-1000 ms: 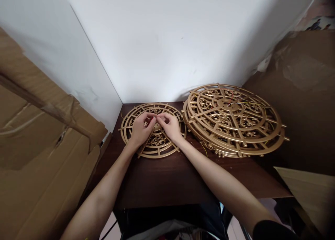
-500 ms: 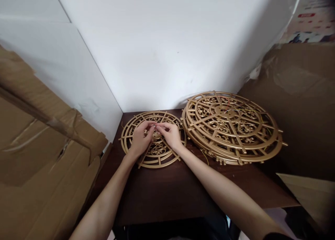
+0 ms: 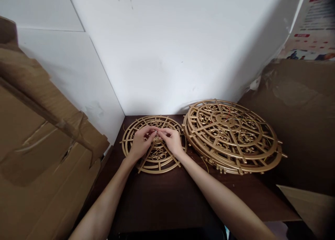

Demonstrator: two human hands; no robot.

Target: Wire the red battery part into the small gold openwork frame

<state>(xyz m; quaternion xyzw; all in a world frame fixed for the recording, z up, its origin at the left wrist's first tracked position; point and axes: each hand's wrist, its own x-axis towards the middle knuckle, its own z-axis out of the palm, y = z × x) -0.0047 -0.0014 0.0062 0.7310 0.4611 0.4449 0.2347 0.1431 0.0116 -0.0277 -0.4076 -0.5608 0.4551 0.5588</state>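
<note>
Over the middle of a round gold openwork frame (image 3: pixel 159 171), my left hand (image 3: pixel 141 141) and my right hand (image 3: pixel 171 140) meet at the fingertips. Both hands are closed in a pinch around something small and shiny, too small to name. The frame lies on a dark brown table (image 3: pixel 162 201), apparently on top of another like it. Scrollwork shows between its spokes below the hands; its centre is partly hidden by the fingers.
On the right, several larger gold round frames (image 3: pixel 251 156) are stacked, with thin red and yellow wires on top. Cardboard (image 3: pixel 47 145) stands at the left, a brown box (image 3: pixel 300 128) at the right. A white wall (image 3: pixel 162 51) rises behind the table.
The view has tilted slightly, so the table and frames sit lower in the picture. Both hands stay together over the frame, their fingertips a little shifted.
</note>
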